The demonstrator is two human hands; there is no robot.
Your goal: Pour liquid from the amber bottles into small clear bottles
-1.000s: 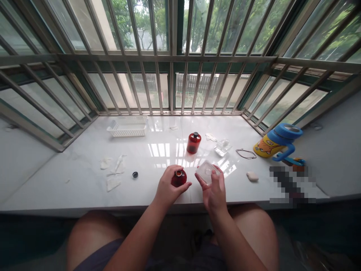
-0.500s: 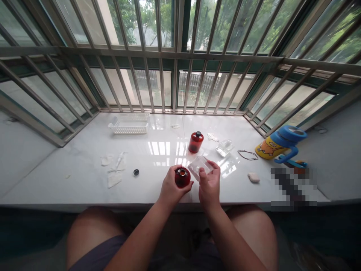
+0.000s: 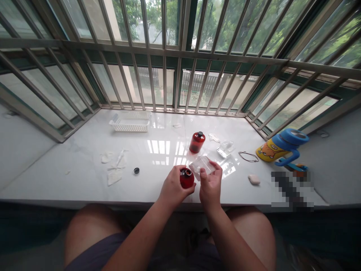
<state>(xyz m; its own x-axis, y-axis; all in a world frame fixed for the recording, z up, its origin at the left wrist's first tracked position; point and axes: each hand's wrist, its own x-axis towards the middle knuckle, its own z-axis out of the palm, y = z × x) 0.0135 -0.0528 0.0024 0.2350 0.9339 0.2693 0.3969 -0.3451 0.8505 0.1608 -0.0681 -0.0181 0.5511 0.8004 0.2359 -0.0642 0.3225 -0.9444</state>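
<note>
My left hand (image 3: 174,186) is wrapped round a dark red, see-through bottle (image 3: 186,180) whose bare neck is uncapped and tips toward the right. Close beside it, my right hand (image 3: 211,184) grips a clear plastic container (image 3: 201,166), held tilted with its left end near the bottle's mouth. Whether the two touch I cannot tell, nor whether liquid is in the container. A small black cap (image 3: 136,171) lies on the counter left of my hands. Beyond them stands a second red bottle (image 3: 197,142) with its black cap on.
On the white counter (image 3: 84,169) are a white basket (image 3: 130,126), crumpled tissues (image 3: 115,175), another clear plastic container (image 3: 225,149), a thin cord loop (image 3: 248,156), a pale earbud-like case (image 3: 254,179) and a blue-and-yellow flask (image 3: 282,145). Window bars close off the back.
The red bottle in my left hand now leans further right toward the clear container. My right hand keeps its hold. The whole view has shifted and turned slightly.
</note>
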